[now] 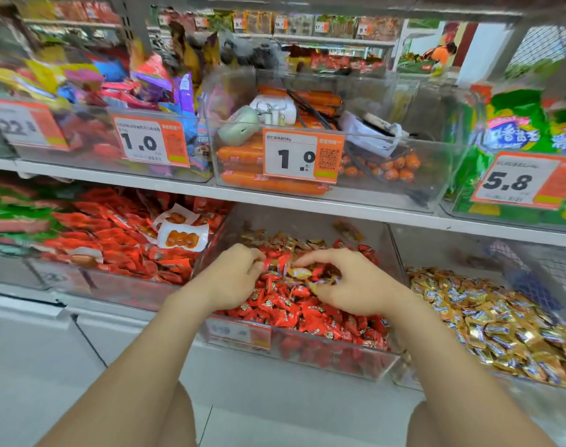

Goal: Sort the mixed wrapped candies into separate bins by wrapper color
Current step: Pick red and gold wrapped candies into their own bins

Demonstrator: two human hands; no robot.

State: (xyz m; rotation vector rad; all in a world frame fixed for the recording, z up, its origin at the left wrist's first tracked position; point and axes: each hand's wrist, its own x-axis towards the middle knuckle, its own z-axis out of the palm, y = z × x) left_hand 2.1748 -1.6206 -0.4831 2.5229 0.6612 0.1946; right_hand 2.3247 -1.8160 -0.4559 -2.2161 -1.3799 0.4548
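A clear middle bin (pixel 307 359) on the lower shelf holds a heap of red-wrapped candies (pixel 294 314) with gold-wrapped ones mixed in at the back (pixel 294 241). The bin to its right is filled with gold-wrapped candies (pixel 501 321). Both my hands are inside the middle bin. My right hand (pixel 349 282) pinches a gold candy (pixel 299 272) between index finger and thumb. My left hand (pixel 233 275) lies on the pile with its fingers curled into the candies; whether it holds any is hidden.
Left of the middle bin is a bin of red snack packets (pixel 123 240). The shelf above carries clear bins with orange sausages (pixel 243 154), price tags (pixel 302 156) and green bags (pixel 517 124). A white shelf base (pixel 33 350) runs below.
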